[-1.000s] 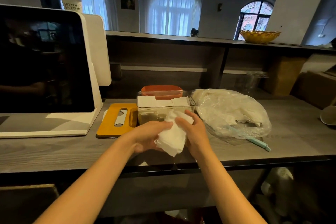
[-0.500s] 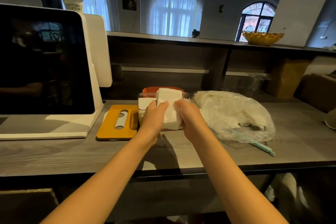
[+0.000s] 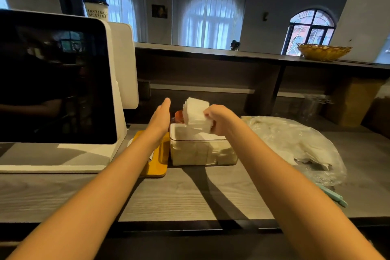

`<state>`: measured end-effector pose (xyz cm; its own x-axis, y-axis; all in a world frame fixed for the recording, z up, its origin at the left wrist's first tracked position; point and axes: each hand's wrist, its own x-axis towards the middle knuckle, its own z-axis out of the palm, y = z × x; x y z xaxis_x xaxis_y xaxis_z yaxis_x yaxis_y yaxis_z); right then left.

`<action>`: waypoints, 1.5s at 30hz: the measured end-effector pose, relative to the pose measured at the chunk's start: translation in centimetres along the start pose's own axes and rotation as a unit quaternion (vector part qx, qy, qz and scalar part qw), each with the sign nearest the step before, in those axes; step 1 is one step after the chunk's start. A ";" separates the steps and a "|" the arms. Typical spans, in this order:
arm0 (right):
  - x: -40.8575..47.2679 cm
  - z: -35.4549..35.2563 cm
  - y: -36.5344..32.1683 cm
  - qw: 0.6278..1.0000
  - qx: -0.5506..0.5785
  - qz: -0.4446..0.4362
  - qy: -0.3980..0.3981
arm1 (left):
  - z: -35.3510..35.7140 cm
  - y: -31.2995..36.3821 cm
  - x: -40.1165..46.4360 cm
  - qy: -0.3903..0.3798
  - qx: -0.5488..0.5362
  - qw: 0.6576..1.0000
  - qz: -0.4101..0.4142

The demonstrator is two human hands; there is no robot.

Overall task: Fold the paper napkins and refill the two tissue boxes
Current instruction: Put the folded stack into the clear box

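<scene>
White folded napkins (image 3: 197, 115) sit pinched in the right hand (image 3: 219, 119) above the clear box (image 3: 202, 150) — left hand (image 3: 161, 118) flat, holding nothing. Lower them straight in — keep edges lined up.

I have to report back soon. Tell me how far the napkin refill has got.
Done: the clear box on the counter already holds white napkins nearly to its rim. In hand: the right hand grips a folded stack of napkins above that box; the left hand is open beside it. Left: seating this stack, putting on the yellow lid, and the orange box behind, contents hidden.
</scene>
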<state>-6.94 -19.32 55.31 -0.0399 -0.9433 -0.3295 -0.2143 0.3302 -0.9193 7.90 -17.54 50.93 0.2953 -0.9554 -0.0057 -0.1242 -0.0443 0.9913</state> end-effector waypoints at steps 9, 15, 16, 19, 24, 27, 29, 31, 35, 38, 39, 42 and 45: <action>1.7 4.4 1.0 0.980 -0.200 -0.003 -0.012 | -0.6 -2.1 0.4 -0.027 -0.117 0.991 -0.067; 1.8 4.4 1.3 0.945 -0.318 -0.068 0.004 | -0.8 -1.9 0.5 -0.041 -0.065 0.996 -0.049; 2.0 4.2 1.4 0.942 -0.328 -0.075 0.002 | -0.8 -1.8 0.6 -0.027 -0.051 0.998 -0.028; 2.0 3.7 1.5 0.944 -0.317 -0.086 -0.002 | -1.0 -1.2 0.5 0.015 -0.020 0.994 0.102; 2.5 2.5 1.5 0.983 -0.160 -0.092 -0.024 | -0.8 0.9 -0.1 -0.090 -0.006 0.991 0.101; 2.6 2.2 0.7 0.991 -0.057 -0.116 0.035 | -0.6 1.5 -0.3 -0.122 0.020 0.992 0.004; 2.1 2.3 0.4 0.995 0.016 -0.094 -0.019 | -0.5 1.7 -0.4 -0.125 0.021 0.991 -0.035; 1.8 2.5 0.7 0.996 -0.003 -0.060 -0.073 | -0.3 2.0 -0.4 -0.127 0.026 0.990 -0.051; 2.3 3.1 1.6 0.992 -0.069 -0.038 -0.103 | 0.3 2.2 -0.4 -0.142 0.045 0.986 -0.075; 2.6 3.5 1.5 0.990 -0.083 -0.039 -0.104 | 0.6 2.2 -0.2 -0.149 0.054 0.983 -0.089; 2.6 3.7 1.6 0.990 -0.084 -0.041 -0.104 | 0.7 2.2 -0.2 -0.151 0.060 0.983 -0.090; 2.3 3.7 1.7 0.990 -0.083 -0.041 -0.106 | 1.2 2.4 -0.5 -0.150 0.084 0.981 -0.091; 1.8 2.9 1.6 0.992 -0.062 -0.044 -0.103 | 1.3 2.7 -0.8 -0.117 0.072 0.986 -0.094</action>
<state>-4.55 -20.38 52.60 0.1818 -0.9373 -0.2972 -0.3271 0.2274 -0.9172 6.04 -17.26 53.44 0.1011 -0.9666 -0.2355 -0.2269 -0.2528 0.9405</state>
